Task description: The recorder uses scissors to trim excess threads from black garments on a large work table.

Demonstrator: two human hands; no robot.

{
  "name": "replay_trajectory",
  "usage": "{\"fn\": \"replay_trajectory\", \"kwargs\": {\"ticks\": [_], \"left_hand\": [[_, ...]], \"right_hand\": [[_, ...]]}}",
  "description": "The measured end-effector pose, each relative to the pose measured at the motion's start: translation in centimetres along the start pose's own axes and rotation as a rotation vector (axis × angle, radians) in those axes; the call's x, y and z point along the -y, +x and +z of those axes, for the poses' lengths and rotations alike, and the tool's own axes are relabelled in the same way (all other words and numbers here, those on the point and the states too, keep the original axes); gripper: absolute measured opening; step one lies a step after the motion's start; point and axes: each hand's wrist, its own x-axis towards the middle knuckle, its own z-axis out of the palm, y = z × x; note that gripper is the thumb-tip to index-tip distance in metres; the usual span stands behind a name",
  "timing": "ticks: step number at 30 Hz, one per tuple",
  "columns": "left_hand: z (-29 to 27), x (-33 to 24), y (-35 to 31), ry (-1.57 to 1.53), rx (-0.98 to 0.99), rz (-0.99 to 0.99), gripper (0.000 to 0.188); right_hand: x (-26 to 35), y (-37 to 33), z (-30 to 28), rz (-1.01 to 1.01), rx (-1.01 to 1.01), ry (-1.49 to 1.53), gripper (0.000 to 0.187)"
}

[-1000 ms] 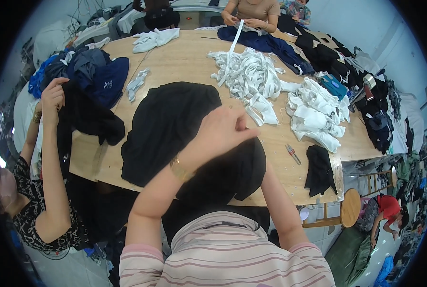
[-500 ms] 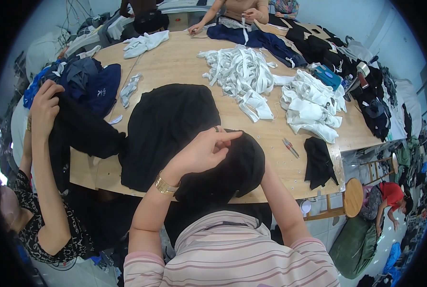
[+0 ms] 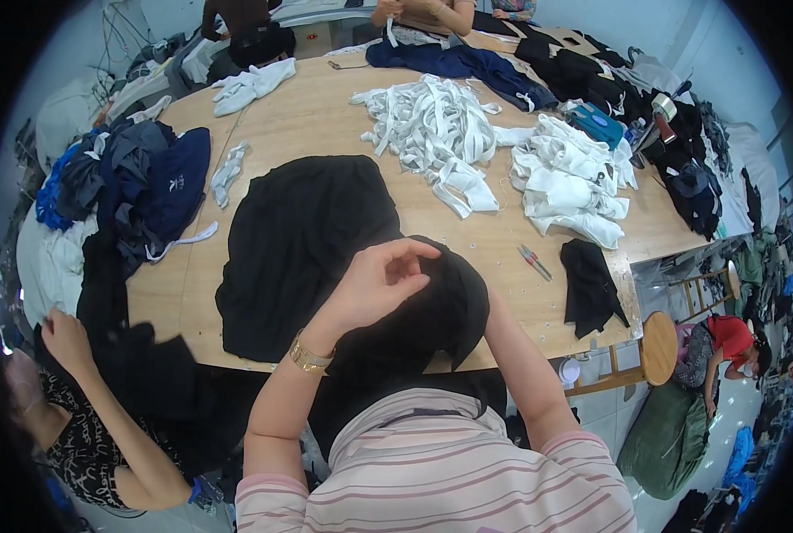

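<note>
My left hand (image 3: pixel 380 282), with a gold watch (image 3: pixel 309 354) at the wrist, is over a black garment (image 3: pixel 454 298) at the table's near edge. Its index finger is bent and its thumb stands apart, with nothing visible between them; the other fingers curl. The right forearm (image 3: pixel 525 364) runs up to the same garment, and the cloth hides my right hand. Directly beyond and to the left, more black cloth (image 3: pixel 312 222) lies spread on the wooden table (image 3: pixel 276 133).
White strips (image 3: pixel 432 124) and white garments (image 3: pixel 569 173) are heaped farther right. Red-handled snips (image 3: pixel 534 263) lie near a small black piece (image 3: pixel 589 289). Dark clothes (image 3: pixel 152 178) are piled at left. A co-worker (image 3: pixel 103 417) handles black cloth at near left; a wooden stool (image 3: pixel 658 349) stands at right.
My left index finger has bent from pointing straight. The co-worker at left has lowered their hand and the black cloth. The person across the table has drawn their hands in, off the table.
</note>
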Motion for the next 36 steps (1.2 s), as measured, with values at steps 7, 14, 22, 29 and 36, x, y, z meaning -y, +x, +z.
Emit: {"fn": "replay_trajectory", "kwargs": {"ticks": [7,14,22,29,36], "left_hand": [[0.5,-0.6,-0.3,0.201,0.025,0.147,0.033],[0.8,-1.4,-0.2,0.235,0.129,0.157,0.049],[1.0,-2.4,-0.9,0.014,0.339,-0.065,0.062],[1.2,-1.5,-0.6,-0.151,0.212,0.014,0.036],[1.9,-2.6,-0.9,0.251,0.089,0.169,0.017]], "right_hand": [[-1.8,0.9,-2.1,0.000,0.003,0.081,0.031],[-0.6,-0.7,-1.3,-0.050,0.130,-0.220,0.032],[-0.2,-2.1,-2.7,0.023,0.169,0.426,0.045],[0.3,-2.4,-1.5,-0.014,0.036,0.461,0.028],[0.5,-2.3,-2.6,-0.106,0.180,0.420,0.038]]}}
